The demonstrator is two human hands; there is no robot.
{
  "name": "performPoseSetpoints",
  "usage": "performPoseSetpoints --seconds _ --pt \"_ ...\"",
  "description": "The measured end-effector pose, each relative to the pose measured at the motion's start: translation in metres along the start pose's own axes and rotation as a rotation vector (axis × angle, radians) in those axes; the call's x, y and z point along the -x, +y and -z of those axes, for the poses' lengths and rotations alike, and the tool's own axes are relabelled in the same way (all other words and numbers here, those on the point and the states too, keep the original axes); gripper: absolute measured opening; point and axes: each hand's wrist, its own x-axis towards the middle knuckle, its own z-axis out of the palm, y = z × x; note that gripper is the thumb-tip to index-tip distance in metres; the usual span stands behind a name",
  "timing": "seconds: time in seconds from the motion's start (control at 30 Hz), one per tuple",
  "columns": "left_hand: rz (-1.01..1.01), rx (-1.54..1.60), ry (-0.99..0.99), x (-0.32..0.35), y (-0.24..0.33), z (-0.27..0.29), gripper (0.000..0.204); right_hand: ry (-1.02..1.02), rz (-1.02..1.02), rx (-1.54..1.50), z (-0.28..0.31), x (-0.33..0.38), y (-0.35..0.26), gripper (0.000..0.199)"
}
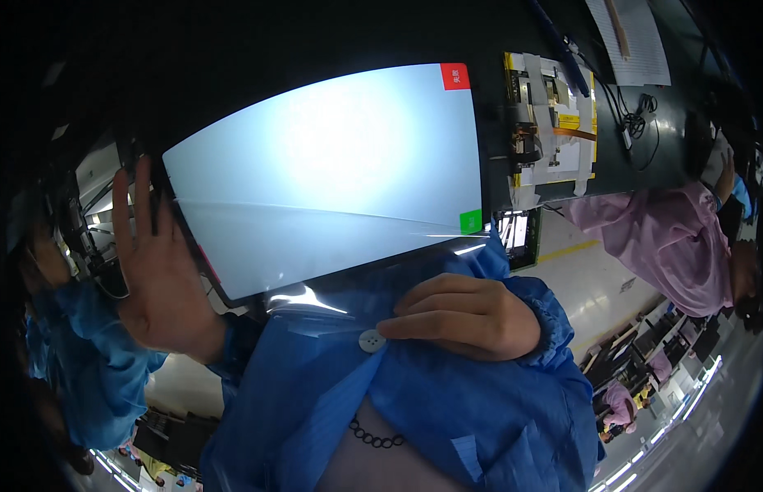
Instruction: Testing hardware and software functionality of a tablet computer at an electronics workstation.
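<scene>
A large lit display panel [332,172] fills the middle, glowing pale blue-white, with a red tag at its top right corner and a green tag at its lower right. My left hand [156,271] is spread flat with the palm up against the panel's left edge, holding nothing. My right hand [468,316] lies curled against the front of my blue coat [447,410], its thumb and fingertips pinched on the fabric beside a white button [371,340]. Both sleeves are blue.
A yellow-edged board [554,115] with taped circuit parts lies on the dark bench right of the panel, with cables [636,123] and a paper sheet [636,41] beyond. A small lit screen [517,234] sits below it. A person in a pink coat [677,238] works at the right.
</scene>
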Motion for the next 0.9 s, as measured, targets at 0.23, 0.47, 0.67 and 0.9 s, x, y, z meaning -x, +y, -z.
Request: performPoseSetpoints --seconds 0.23,0.47,0.67,0.9 --pt "-0.412 -0.981 -0.280 0.006 -0.012 0.024 0.069 0.375 0.015 0.463 0.018 -0.005 -0.006 0.025" --pt "-0.307 -0.799 -0.506 0.030 0.008 -0.030 0.048 0.459 0.046 0.918 0.002 -0.060 0.001 0.033" --pt "-0.224 -0.492 -0.223 0.026 -0.001 -0.025 0.055 0.356 0.046 0.577 0.034 -0.049 0.005 0.013" --pt "-0.074 -0.854 0.184 0.020 -0.033 -0.027 0.060 0.541 -0.376 1.015 0.035 -0.039 0.031 0.016"
